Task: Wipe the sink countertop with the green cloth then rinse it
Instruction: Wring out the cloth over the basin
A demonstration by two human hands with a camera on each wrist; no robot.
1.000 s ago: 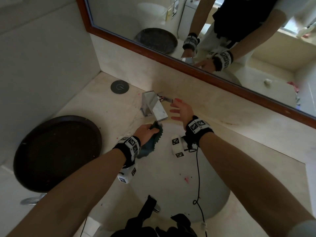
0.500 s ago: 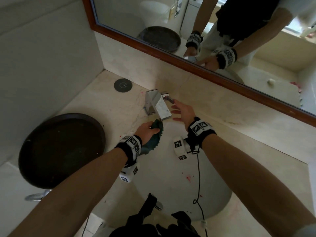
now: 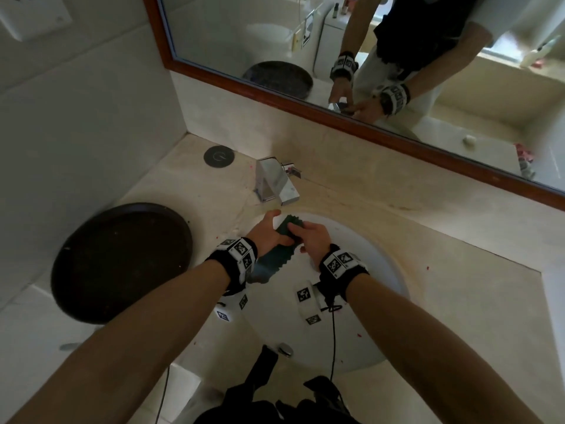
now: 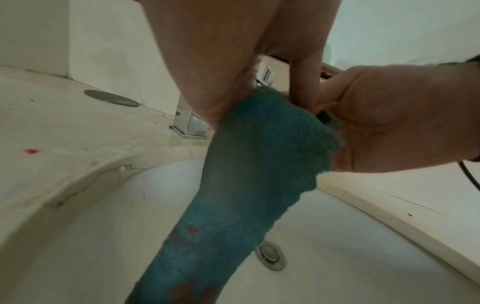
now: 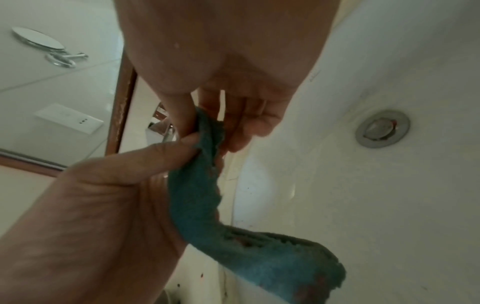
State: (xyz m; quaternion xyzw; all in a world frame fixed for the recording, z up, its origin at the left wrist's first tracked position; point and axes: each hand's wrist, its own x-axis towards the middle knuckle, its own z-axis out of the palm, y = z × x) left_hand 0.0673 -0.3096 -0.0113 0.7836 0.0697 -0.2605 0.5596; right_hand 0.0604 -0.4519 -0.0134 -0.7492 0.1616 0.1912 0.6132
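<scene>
A: So, where is the cloth (image 3: 276, 255)?

B: Over the sink (image 3: 376, 255), below the tap (image 3: 276, 185). Left hand (image 3: 264, 234) and right hand (image 3: 310, 240) both pinch its top edge. It hangs soft and limp, probably light; hold it by that edge.

A green cloth (image 3: 276, 251), teal-toned and fuzzy with a scalloped edge, hangs lengthwise over the white sink basin (image 3: 360, 341), just in front of the chrome faucet (image 3: 276, 183). Its upper end is bunched and folded, pinched between the left hand (image 3: 266, 235) and the right hand (image 3: 312, 240). The lower end dangles free and shows reddish stains. The beige sink countertop (image 3: 443, 270) around the basin carries a few small red specks.
</scene>
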